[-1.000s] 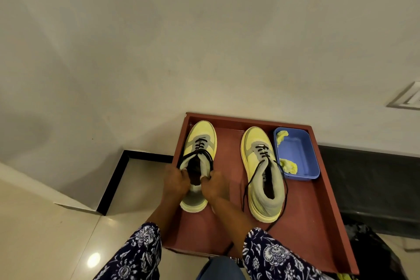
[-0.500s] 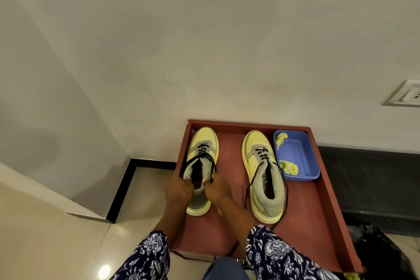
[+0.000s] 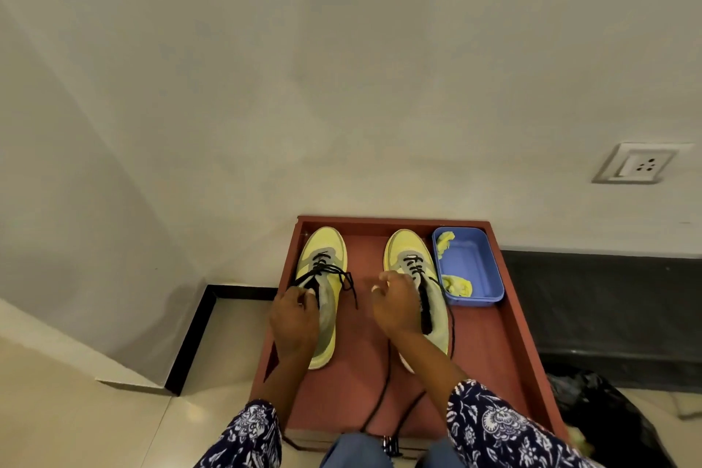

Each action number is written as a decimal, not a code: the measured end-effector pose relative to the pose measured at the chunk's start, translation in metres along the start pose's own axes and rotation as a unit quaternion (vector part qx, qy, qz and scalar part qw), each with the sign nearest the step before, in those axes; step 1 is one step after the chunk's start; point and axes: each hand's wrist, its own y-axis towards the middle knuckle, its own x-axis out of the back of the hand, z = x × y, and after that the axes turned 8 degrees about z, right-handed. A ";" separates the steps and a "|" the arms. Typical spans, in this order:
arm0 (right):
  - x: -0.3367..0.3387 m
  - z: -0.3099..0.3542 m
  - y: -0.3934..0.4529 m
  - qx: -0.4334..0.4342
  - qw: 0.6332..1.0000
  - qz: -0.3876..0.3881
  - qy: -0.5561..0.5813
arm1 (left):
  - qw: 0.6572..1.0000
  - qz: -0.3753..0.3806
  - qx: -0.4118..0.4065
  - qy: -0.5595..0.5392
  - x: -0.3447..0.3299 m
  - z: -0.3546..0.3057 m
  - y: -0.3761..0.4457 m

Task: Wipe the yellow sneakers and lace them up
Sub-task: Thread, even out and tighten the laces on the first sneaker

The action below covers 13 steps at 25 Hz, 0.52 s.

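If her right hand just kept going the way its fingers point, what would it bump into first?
The right hand hovers open with its fingers aimed away from her, toward the wall. Going straight on, it would probably first meet the laced front of the right sneaker just ahead, though its height above the shoe is hard to judge.

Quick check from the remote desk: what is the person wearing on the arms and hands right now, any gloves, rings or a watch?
Both hands are bare: no gloves on the left hand or the right hand, and no ring or watch shows. Each arm ends in a dark navy sleeve with a white floral print, the left sleeve and the right sleeve, leaving the forearms uncovered.
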 end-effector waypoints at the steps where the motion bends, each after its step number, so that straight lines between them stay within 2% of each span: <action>1: 0.010 -0.010 0.002 -0.001 1.000 -0.019 -0.001 | 1.000 0.005 -0.009 -0.021 -0.006 -0.009 -0.005; 4: 0.037 -0.037 0.002 -0.017 0.997 -0.060 -0.039 | 0.994 0.073 -0.020 -0.075 -0.025 -0.033 -0.024; 7: 0.051 -0.058 -0.005 -0.052 0.996 -0.048 -0.063 | 0.979 0.174 -0.010 -0.106 -0.054 -0.038 -0.040; 13: 0.055 -0.078 -0.014 -0.073 0.997 -0.013 -0.034 | 0.946 0.258 0.126 -0.152 -0.099 -0.049 -0.064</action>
